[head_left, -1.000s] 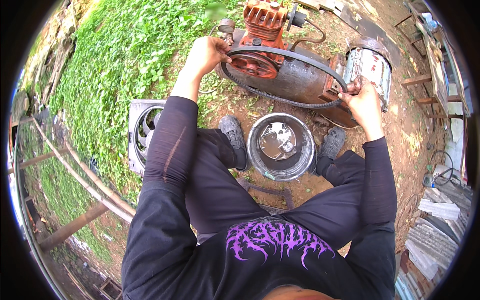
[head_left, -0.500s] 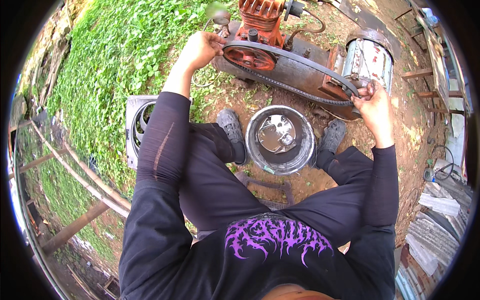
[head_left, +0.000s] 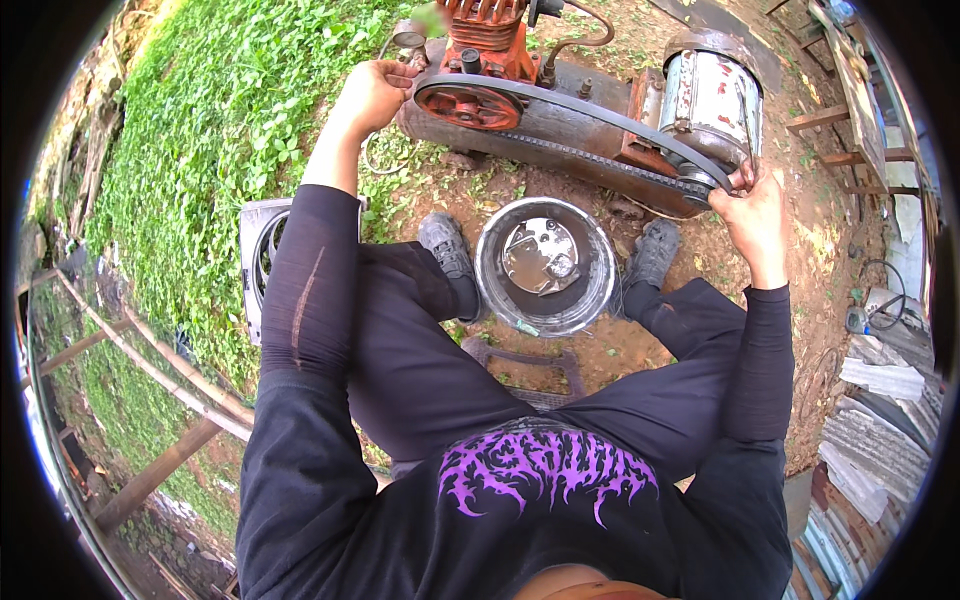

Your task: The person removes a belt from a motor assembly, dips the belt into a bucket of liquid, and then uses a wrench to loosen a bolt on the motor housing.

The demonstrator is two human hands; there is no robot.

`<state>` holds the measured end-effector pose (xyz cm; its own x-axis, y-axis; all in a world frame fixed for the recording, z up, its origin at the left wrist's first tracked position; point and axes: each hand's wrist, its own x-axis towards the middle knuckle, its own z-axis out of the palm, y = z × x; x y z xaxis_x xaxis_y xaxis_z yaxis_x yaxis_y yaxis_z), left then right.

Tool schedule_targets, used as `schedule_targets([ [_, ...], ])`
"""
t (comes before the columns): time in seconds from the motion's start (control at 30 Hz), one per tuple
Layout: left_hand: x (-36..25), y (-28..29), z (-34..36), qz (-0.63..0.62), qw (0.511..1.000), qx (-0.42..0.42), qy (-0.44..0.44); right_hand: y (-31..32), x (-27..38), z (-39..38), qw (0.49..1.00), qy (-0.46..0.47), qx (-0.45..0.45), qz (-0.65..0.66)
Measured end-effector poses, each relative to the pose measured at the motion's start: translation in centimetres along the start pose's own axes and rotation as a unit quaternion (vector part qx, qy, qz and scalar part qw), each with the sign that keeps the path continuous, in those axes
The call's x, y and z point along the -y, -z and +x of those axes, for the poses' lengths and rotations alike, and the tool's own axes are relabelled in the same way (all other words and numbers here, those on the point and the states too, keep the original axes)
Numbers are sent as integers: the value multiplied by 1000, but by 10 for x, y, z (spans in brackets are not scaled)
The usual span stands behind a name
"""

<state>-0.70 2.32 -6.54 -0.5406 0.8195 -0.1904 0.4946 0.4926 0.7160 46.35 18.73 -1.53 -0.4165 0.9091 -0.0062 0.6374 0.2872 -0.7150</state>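
Note:
A black drive belt stretches between the red spoked pulley of an air compressor and the small pulley of its electric motor. At the belt's left end, beside the red pulley's rim, the fingers of my left hand are pinched on it. My right hand grips the belt's other end at the motor pulley, with its fingertips partly hidden. The red finned compressor head and the motor sit on a long rusty tank.
Between my shoes stands a dark bucket holding murky liquid and a metallic-looking piece. A grey fan housing lies in the weeds at left. Corrugated sheets are piled at right, and a bamboo railing runs along the left.
The whole scene has shifted left and slightly up in the view. My right hand has moved rightward relative to the motor, uncovering its small pulley. My left hand stays at the red pulley.

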Motion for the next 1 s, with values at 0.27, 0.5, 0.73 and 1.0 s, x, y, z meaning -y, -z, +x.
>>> schedule_targets([
  [0.27, 28, -20, 9, -372, 877, 130, 273, 1, 6, -6, 998, 29, -61, -6],
  [0.5, 29, -79, -10, -498, 837, 78, 211, 8, 23, 0, 992, 58, -105, -30],
  [0.73, 0, -108, -17, -654, 728, 32, 205, 13, 29, 9, 988, 87, -124, -42],
  [1.0, -12, -133, -19, -667, 700, -117, 226, 22, 40, 9, 984, 137, -112, 4],
])
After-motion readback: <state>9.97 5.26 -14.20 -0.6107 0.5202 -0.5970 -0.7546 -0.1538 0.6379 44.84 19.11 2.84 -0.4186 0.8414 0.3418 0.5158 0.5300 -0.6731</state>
